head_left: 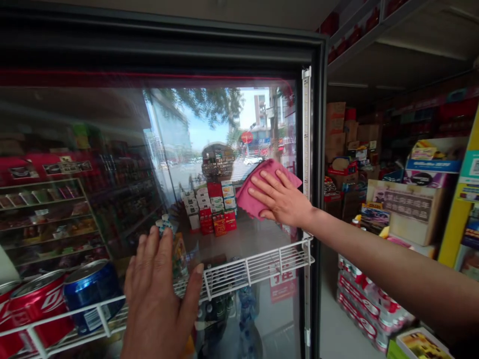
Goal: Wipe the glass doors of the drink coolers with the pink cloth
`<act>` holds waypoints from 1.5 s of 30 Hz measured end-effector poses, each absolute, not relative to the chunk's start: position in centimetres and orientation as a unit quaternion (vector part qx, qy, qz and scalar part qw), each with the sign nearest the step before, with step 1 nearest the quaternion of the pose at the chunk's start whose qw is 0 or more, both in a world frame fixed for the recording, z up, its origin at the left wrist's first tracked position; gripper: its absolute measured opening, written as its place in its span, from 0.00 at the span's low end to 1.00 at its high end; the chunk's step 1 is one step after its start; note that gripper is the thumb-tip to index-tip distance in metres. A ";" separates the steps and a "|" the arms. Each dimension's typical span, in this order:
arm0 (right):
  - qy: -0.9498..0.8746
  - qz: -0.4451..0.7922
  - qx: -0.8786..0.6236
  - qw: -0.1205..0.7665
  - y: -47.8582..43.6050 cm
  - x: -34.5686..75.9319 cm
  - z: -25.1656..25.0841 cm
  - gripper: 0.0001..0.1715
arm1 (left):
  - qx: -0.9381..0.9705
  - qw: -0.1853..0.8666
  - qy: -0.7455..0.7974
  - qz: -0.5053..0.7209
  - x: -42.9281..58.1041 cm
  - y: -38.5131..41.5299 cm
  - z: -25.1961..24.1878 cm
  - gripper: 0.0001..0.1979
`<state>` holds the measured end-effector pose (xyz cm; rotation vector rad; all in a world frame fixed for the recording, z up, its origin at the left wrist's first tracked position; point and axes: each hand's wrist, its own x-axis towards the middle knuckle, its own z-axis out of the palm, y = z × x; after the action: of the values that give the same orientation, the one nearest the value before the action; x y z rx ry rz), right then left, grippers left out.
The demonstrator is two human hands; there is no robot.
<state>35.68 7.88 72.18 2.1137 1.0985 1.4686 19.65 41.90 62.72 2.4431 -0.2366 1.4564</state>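
My right hand [277, 197] holds a pink cloth [258, 207] flat against a glass door [258, 249], near its right edge. The fingers lie stretched over the cloth. Lower left, my left hand [155, 299] is raised with its fingers up and the thumb apart, holding nothing. It is in front of a white wire shelf [247, 271] and hides part of it; whether it touches the shelf I cannot tell. Left of this hand, a blue can [92, 294] and red cans [41, 304] stand on the same shelf.
A black door frame [320, 149] borders the glass, with a white slotted strip [307, 129] just inside. Shop goods and the street reflect in the glass. On the right are stacked cardboard boxes [409, 207] and shrink-wrapped drink packs [368, 311].
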 end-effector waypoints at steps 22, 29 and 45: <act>0.438 0.534 0.687 0.227 27.0 32.6 74.6 0.40 | 0.796 0.170 -0.039 0.580 19.6 39.8 63.7 0.45; 0.473 0.531 0.677 0.193 20.6 33.9 74.5 0.39 | 0.825 0.134 -0.037 0.548 20.3 38.0 64.1 0.45; 0.253 0.577 0.776 -0.003 10.7 35.2 77.7 0.50 | 0.796 0.082 -0.075 0.595 20.9 35.2 66.6 0.41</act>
<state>35.16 10.68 77.67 2.4440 0.7963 1.8166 20.92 35.22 66.65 2.3769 -0.2252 1.7790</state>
